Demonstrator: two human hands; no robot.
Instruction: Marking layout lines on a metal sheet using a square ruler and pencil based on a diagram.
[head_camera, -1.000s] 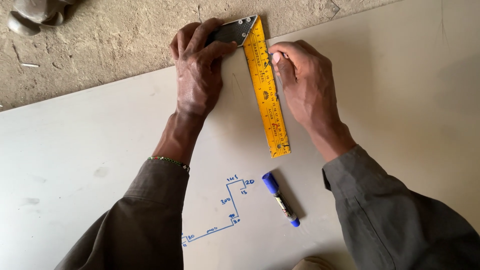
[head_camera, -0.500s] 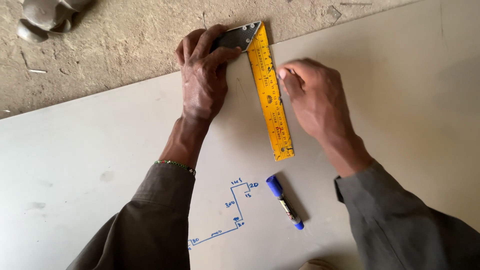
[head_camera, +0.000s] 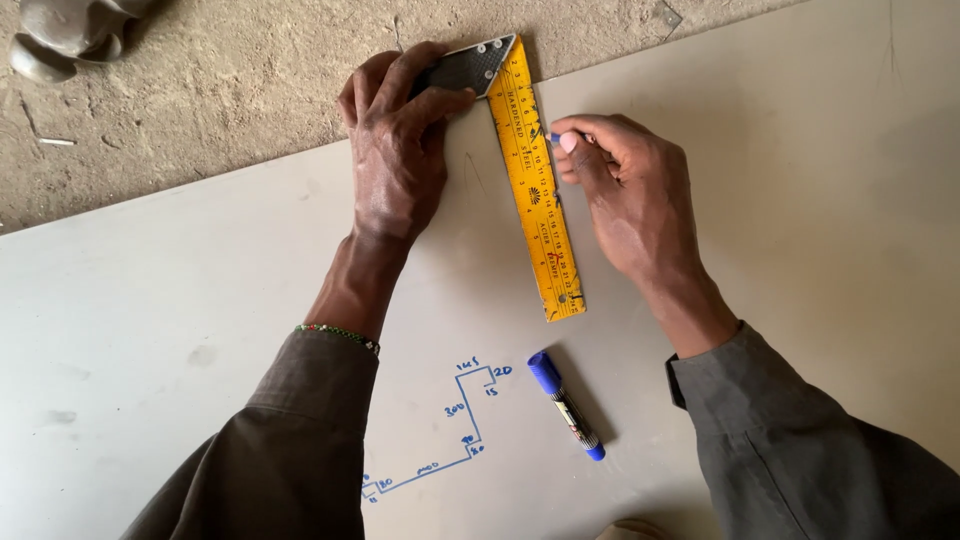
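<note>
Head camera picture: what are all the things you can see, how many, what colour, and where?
board: one, pale grey, lying flat and filling most of the view
try square: one, yellow blade with a dark stock, at the board's far edge
marker: one, blue cap and blue end, lying on the board below the blade's tip
sketch: one, blue stepped line with small notes, drawn on the board
ground: sandy brown, beyond the board's far edge
grey object: one, top left on the ground, cannot tell what it is
left hand: pressing on the stock
right hand: fingers pinched beside the blade
</note>
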